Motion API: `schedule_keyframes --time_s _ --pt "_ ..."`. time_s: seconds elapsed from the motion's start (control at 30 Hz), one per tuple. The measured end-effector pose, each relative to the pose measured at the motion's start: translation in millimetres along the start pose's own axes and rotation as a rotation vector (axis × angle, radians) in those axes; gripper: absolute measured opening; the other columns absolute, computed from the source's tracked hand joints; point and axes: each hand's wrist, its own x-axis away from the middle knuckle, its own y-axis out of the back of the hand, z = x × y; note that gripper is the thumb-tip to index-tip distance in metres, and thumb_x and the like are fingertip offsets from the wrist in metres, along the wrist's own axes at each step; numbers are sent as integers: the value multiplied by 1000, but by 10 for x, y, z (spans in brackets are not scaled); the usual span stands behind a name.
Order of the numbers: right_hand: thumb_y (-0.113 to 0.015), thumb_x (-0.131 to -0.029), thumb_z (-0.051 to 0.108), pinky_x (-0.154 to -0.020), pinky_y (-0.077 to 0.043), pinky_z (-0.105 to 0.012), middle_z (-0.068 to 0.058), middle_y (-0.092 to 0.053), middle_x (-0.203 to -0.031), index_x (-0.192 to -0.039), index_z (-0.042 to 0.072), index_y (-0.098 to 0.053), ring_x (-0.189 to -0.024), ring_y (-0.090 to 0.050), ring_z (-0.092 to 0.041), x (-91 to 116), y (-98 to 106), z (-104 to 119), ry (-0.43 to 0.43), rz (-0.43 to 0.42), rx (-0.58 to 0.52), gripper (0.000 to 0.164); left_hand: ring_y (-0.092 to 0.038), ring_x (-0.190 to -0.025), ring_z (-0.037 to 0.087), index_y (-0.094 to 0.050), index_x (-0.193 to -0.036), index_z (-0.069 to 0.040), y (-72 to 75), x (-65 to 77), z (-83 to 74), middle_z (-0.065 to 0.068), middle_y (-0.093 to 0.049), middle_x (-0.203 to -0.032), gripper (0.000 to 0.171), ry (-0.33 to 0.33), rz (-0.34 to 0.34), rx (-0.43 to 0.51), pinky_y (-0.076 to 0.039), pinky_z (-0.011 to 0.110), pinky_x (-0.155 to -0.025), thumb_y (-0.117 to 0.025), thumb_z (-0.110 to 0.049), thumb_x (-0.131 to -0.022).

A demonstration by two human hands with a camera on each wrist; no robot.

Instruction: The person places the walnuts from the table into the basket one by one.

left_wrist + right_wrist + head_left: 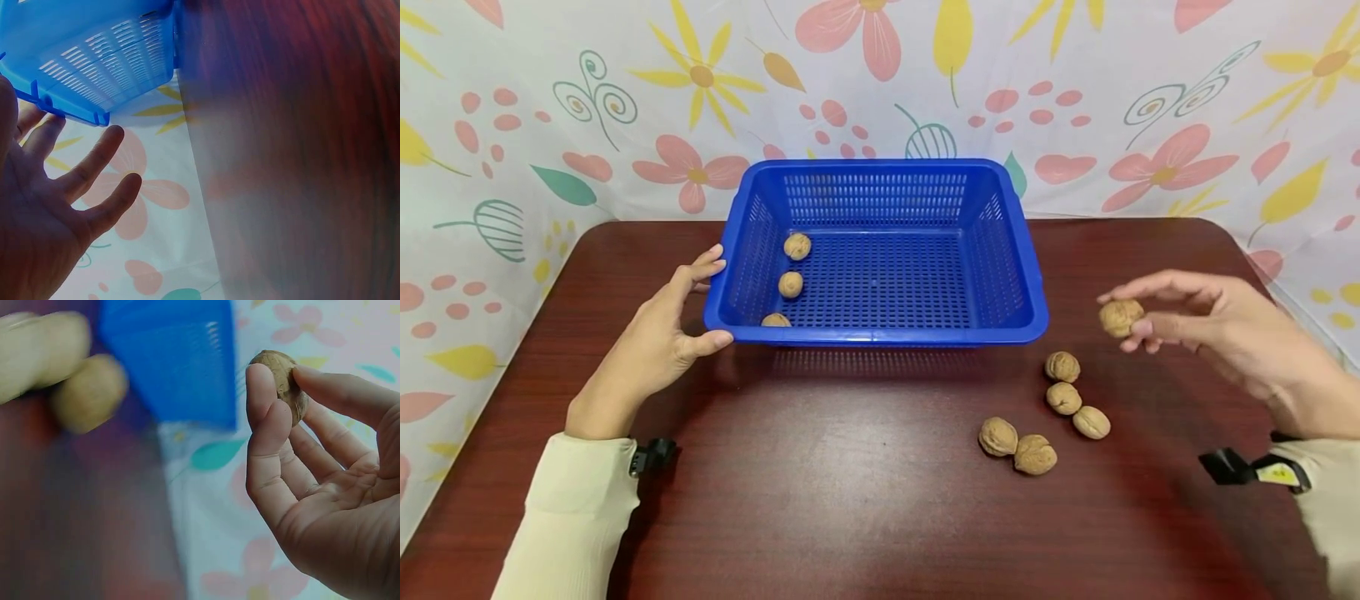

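In the head view, a blue plastic basket (880,335) stands on the table with three walnuts, including a walnut (791,285), along its left side. My left hand (651,342) touches the basket's left rim and front-left corner with thumb and fingers spread; the left wrist view shows two fingers (100,159) extended clear of the rim. To the basket's right, my right hand (1217,329) pinches a walnut (1122,317) above the table between thumb and fingertips. The same walnut (281,378) shows in the right wrist view.
Several loose walnuts lie on the dark red-brown table (850,492), right of and in front of the basket, among them a walnut (1035,455) and a walnut (1091,422). A floral-patterned cloth (880,108) hangs behind the table.
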Motion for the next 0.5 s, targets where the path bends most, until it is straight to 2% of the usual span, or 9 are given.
schedule_keyframes --time_s 0.17,0.23,0.37,0.5 --pt "-37 -96 -30 -74 -61 -32 -17 -74 -128 -134 -14 -59 -93 -79 -28 -409 -76 347 83 114 -63 46 -49 -138 43 -39 -159 -13 -2 -1 4 1 -30 -173 81 2 3 3 -38 71 -108 -80 -36 -92" --pt "-38 -96 -29 -73 -61 -32 -18 -76 -123 -132 -14 -61 -92 -79 -28 -591 -134 477 90 142 -58 45 -49 -138 43 -38 -159 -13 -5 -2 1 1 -30 -173 81 3 5 4 -39 70 -108 -80 -33 -92" --pt "-45 -97 -25 -72 -60 -31 -17 -78 -115 -129 -11 -65 -87 -79 -26 -973 -282 722 52 160 -42 40 -49 -138 43 -38 -159 -14 -6 -1 -7 0 -29 -174 81 10 5 1 -39 70 -108 -81 -30 -92" --pt "-55 -97 -20 -74 -61 -32 -18 -76 -120 -126 -9 -67 -86 -77 -27 -1375 -483 903 -14 185 -27 33 -48 -138 43 -37 -160 -15 -5 1 -16 0 -29 -174 81 19 7 0 -39 71 -108 -81 -29 -92"
